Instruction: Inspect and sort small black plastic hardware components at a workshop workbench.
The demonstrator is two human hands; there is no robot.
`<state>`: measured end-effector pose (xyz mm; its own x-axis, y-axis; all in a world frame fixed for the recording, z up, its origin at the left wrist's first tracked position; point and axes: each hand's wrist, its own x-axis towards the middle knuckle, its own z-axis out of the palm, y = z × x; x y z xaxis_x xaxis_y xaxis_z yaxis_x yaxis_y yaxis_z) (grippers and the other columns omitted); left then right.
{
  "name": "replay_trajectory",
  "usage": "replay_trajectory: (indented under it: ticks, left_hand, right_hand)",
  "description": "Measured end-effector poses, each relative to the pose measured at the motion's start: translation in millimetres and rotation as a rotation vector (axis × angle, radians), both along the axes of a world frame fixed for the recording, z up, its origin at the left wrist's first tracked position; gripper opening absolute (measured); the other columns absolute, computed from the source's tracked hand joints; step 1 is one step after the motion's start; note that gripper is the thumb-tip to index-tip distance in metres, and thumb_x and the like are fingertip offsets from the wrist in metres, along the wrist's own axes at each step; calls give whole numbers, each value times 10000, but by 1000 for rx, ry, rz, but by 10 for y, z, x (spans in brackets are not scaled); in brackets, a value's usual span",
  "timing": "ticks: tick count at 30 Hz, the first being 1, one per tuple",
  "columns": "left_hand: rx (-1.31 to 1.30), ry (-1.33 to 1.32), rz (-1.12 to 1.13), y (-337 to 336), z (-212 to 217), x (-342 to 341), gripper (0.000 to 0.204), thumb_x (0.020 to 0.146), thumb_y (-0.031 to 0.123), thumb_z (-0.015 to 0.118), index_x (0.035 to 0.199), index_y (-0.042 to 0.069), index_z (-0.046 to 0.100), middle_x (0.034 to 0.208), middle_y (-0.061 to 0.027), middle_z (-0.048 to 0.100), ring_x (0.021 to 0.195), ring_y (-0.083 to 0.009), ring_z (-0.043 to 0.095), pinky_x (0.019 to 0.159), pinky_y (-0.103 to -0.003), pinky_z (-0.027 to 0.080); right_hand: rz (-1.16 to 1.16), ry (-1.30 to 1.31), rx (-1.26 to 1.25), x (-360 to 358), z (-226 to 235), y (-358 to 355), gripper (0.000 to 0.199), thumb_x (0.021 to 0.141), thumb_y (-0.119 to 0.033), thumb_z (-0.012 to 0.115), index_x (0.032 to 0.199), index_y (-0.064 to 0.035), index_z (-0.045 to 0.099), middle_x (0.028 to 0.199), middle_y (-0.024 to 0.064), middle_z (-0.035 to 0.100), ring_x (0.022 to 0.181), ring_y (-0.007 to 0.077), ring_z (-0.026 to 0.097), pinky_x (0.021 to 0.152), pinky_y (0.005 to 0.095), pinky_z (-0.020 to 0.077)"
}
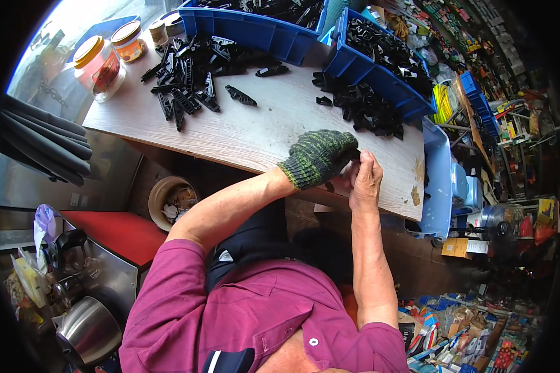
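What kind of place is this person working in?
Probably a small hardware shop or workshop. Blue bins full of black plastic parts stand on a wooden worktable, and crowded shelves of packaged goods line the right side.

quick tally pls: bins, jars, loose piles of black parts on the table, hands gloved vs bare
Blue bins: 2
Jars: 3
Loose piles of black parts: 2
Gloved hand: 1, the left
Bare hand: 1, the right
Total: 9
The hands meet over a small black part at the table edge.
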<state>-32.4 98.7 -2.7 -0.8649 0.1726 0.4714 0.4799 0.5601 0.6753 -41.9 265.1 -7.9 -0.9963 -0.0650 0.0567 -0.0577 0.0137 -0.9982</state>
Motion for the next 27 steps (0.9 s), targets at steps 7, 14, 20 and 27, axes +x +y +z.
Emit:
replay_trajectory:
  ticks: [7, 14, 20, 27]
  left_hand:
    - [-501, 21, 794, -1067, 199, -592, 290, 856, 256, 656, 1099, 98, 670, 1076, -181, 667, 1026, -370, 622, 872, -528, 497]
    - [-633, -18, 580, -1102, 115, -670, 195, 893, 189, 576, 1020, 91, 686, 1027, -185, 674, 951, -381, 642, 808, -504, 519]
    - [-27, 1, 203, -563, 101, -177, 216, 957, 230, 634, 1097, 67, 657, 988, -152, 686, 913, -357, 675, 776, -420, 543]
    - [255, -142, -97, -91, 18, 192, 245, 996, 188, 562, 1150, 22, 656, 1064, -175, 695, 987, -329, 679, 849, -386, 522]
  right_hand:
    - [-16, -94, -176, 76, 110, -128, 318, 987, -345, 518, 789, -98, 490, 491, -40, 282, 393, 99, 335, 458, 367, 549]
    - [-35, -91, -188, 62, 73, -94, 310, 982, -345, 539, 808, -91, 500, 494, -39, 304, 398, 99, 359, 437, 361, 539]
    - [-93, -90, -251, 67, 110, -114, 300, 968, -301, 512, 784, -65, 485, 510, -36, 299, 411, 94, 344, 435, 367, 551]
    - [-113, -102, -205, 140, 208, -111, 320, 981, -326, 500, 811, -55, 517, 506, -9, 373, 399, 100, 383, 411, 320, 523]
